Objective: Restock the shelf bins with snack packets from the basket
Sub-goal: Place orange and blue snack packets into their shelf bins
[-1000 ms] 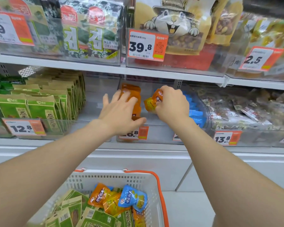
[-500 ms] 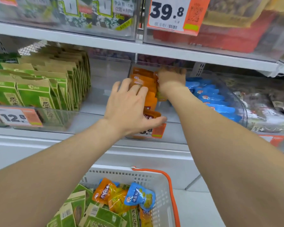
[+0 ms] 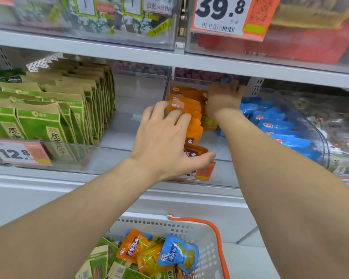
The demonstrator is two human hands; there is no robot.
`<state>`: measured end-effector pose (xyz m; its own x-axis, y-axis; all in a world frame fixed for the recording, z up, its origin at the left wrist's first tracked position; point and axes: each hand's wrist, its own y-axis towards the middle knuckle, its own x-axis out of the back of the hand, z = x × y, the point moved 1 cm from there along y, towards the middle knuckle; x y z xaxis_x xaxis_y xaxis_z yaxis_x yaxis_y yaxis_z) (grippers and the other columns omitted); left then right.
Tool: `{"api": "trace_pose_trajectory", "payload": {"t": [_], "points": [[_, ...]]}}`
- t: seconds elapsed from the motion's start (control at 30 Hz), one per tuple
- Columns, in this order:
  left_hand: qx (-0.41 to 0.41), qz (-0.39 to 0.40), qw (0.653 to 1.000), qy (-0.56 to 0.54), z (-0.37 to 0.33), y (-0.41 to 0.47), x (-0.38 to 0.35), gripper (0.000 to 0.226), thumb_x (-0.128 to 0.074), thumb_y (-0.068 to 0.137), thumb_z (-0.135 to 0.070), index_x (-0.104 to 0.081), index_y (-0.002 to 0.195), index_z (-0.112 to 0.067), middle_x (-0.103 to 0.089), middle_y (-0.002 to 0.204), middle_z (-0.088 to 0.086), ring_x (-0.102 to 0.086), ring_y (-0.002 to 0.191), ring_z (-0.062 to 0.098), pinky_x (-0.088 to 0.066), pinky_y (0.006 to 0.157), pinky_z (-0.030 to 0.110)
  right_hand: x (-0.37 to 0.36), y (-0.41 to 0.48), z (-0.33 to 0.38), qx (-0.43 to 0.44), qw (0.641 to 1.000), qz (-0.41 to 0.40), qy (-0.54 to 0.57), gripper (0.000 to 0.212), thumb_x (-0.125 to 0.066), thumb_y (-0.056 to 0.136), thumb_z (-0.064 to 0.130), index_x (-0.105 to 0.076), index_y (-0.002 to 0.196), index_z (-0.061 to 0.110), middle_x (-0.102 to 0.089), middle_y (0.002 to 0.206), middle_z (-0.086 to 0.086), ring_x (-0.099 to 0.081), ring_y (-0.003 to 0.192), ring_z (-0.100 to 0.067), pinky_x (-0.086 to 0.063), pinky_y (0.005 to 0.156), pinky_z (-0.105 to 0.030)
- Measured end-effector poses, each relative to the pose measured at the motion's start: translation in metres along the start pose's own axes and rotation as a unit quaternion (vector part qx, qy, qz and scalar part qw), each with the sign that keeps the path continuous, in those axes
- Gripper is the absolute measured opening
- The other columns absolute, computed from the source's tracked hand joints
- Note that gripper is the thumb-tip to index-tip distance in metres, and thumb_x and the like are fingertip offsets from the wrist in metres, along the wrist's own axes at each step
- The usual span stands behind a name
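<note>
Left hand (image 3: 165, 137), fingers spread and nearly straight, resting on the tops of the orange packets (image 3: 186, 109) standing in a row in the clear shelf bin (image 3: 220, 174); thumb beside the frontmost packet at the bin's front wall. Right hand (image 3: 223, 97), reaching deep to the rear of the same bin, just under the upper shelf (image 3: 129, 55); its fingers are blurred and partly hidden, so whether it grips a packet cannot be told. An orange packet lies just below its wrist.

Same bin, right half: a row of blue packets (image 3: 278, 125), at least seven visible. Bin to the left: green-and-tan boxes (image 3: 38, 121) in two rows, packed upright; an orange-edged price tag (image 3: 18, 153) reading 12.8 on its front. Bin to the far right: mixed clear-wrapped snacks (image 3: 338, 133), blurred.

Upper shelf: clear bins with green-printed packs and a red item behind a price tag (image 3: 226, 15) reading 39.8.

Below, a white perforated basket (image 3: 206, 234) with orange handle holds two orange packets, one blue packet (image 3: 177, 252), and several green boxes. Pale floor is visible beside the basket.
</note>
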<state>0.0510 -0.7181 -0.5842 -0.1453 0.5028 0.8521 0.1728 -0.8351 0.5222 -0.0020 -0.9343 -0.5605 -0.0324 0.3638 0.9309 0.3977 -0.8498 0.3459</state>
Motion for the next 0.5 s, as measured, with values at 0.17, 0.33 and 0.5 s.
{"api": "trace_pose_trajectory", "payload": {"t": [0.17,0.33,0.5], "points": [[0.001,0.004,1.000,-0.007,0.000,0.001,0.000,0.094,-0.035,0.075,-0.093,-0.067,0.123,-0.019,-0.068,0.129,-0.001,-0.042,0.133,0.032,-0.034,0.105,0.048,0.004,0.009,0.004,-0.001,0.998,0.004,0.061,0.037,-0.058,0.093,0.010,-0.060,0.129,0.018,-0.056,0.136,-0.015,-0.033,0.141,-0.044,-0.021,0.115,-0.058],[-0.002,0.006,1.000,-0.012,0.001,0.000,0.000,0.093,-0.036,0.076,-0.093,-0.067,0.123,-0.019,-0.068,0.130,-0.002,-0.042,0.135,0.032,-0.035,0.105,0.047,-0.002,0.014,0.000,0.021,0.995,0.024,0.094,0.048,-0.062,0.085,0.000,-0.063,0.124,0.028,-0.059,0.130,-0.008,-0.035,0.139,-0.040,-0.025,0.112,-0.055],[-0.001,0.018,1.000,-0.011,0.001,0.000,0.002,0.094,-0.035,0.077,-0.093,-0.066,0.126,-0.020,-0.066,0.133,-0.001,-0.041,0.137,0.033,-0.033,0.107,0.048,-0.002,0.011,-0.007,0.028,0.996,-0.023,0.082,0.037,-0.063,0.084,0.002,-0.065,0.115,0.022,-0.063,0.118,-0.009,-0.045,0.130,-0.038,-0.027,0.116,-0.057]]}}
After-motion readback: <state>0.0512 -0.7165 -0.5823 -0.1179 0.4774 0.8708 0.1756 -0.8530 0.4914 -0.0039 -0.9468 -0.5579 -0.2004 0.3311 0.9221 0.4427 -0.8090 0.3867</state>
